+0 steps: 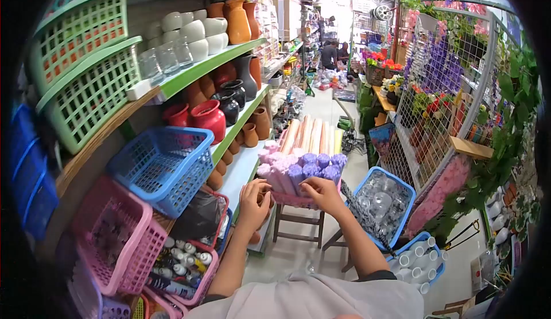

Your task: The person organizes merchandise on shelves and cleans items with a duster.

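Observation:
A pink basket [285, 198] stands in front of me on a dark wooden stool [298, 222]. Standing upright in it are fuzzy pipe-cleaner bundles, pink ones [276, 167] on the left and purple ones [310, 171] on the right. My left hand [255, 201] is at the basket's left front corner, fingers bent and apart, with nothing visible in them. Over the front of the purple bundles, my right hand [322, 194] has its thumb and fingertips close together. Whatever they pinch, if anything, is too small to make out. Long peach and cream rolls [307, 135] lie behind the bundles.
Shelves on the left carry vases [208, 118], white pots [198, 39] and a blue basket [163, 167]. Right of the stool are a blue basket of clear plastic items [379, 201] and a wire rack [430, 95] with artificial flowers. People [331, 53] are down the aisle.

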`<action>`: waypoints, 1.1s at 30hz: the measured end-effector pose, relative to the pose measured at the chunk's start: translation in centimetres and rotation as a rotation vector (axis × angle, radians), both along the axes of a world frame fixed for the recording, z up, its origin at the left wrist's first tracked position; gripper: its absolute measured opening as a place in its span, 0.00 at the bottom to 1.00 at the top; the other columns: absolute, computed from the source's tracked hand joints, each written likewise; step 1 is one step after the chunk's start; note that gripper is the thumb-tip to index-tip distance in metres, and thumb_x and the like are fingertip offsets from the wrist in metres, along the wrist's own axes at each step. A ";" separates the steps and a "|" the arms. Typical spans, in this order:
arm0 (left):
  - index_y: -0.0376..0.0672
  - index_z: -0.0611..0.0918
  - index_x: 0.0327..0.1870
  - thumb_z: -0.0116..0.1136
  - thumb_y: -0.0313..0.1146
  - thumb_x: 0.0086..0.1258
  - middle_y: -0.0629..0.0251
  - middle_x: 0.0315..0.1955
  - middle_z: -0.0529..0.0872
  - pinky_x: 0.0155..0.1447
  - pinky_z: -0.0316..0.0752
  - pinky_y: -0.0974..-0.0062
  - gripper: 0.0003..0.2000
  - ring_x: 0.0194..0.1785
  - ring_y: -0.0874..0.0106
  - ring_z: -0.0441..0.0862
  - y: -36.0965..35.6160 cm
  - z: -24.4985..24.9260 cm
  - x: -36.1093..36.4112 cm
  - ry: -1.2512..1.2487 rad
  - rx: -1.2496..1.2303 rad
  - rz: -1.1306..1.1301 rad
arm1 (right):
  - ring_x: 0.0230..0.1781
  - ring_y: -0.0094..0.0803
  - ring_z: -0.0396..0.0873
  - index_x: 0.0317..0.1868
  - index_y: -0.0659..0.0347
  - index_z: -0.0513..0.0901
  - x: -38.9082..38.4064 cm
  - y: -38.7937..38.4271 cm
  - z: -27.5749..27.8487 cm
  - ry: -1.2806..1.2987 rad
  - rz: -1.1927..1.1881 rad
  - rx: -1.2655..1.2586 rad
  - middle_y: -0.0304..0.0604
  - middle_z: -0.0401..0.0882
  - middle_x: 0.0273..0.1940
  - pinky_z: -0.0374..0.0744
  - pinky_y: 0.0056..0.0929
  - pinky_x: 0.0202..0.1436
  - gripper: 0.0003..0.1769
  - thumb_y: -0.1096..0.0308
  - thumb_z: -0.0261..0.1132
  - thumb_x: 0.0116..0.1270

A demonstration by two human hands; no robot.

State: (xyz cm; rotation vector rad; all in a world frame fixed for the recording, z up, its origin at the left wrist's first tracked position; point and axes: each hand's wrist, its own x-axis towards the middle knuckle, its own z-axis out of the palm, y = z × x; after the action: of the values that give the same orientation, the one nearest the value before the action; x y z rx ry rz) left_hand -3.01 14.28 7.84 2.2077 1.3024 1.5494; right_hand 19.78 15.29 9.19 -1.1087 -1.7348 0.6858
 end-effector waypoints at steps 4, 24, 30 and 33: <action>0.41 0.78 0.45 0.58 0.28 0.61 0.56 0.51 0.76 0.64 0.63 0.61 0.11 0.57 0.57 0.72 5.1 -1.3 2.3 -0.018 -0.018 0.018 | 0.31 0.36 0.82 0.38 0.66 0.82 2.9 3.9 -0.3 -0.039 -0.208 0.138 0.48 0.83 0.33 0.78 0.31 0.37 0.09 0.68 0.64 0.64; 0.39 0.73 0.55 0.63 0.40 0.59 0.49 0.54 0.76 0.61 0.68 0.61 0.25 0.58 0.52 0.73 21.6 -0.7 1.1 0.183 -0.260 0.168 | 0.69 0.43 0.60 0.58 0.54 0.74 4.5 10.9 -1.3 -0.605 -0.465 0.319 0.47 0.65 0.66 0.49 0.63 0.70 0.32 0.43 0.63 0.60; 0.40 0.67 0.65 0.71 0.58 0.42 0.43 0.53 0.79 0.59 0.72 0.64 0.48 0.57 0.55 0.78 25.0 -0.5 0.8 0.435 -0.600 0.127 | 0.70 0.43 0.58 0.59 0.55 0.74 4.1 11.5 -1.8 -0.699 -0.462 0.297 0.48 0.64 0.67 0.46 0.65 0.70 0.36 0.37 0.60 0.59; 0.40 0.68 0.64 0.71 0.58 0.39 0.45 0.51 0.80 0.58 0.73 0.64 0.49 0.56 0.56 0.79 26.3 -0.3 0.9 0.497 -0.686 0.108 | 0.70 0.43 0.58 0.59 0.55 0.75 4.1 11.6 -2.1 -0.727 -0.444 0.278 0.48 0.65 0.66 0.45 0.65 0.70 0.37 0.36 0.59 0.59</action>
State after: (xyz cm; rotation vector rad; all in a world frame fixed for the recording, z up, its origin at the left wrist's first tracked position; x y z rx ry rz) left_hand -2.14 40.58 7.51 2.1098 1.7591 0.4301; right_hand 23.88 26.85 7.09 -1.5836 -1.9755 -0.2721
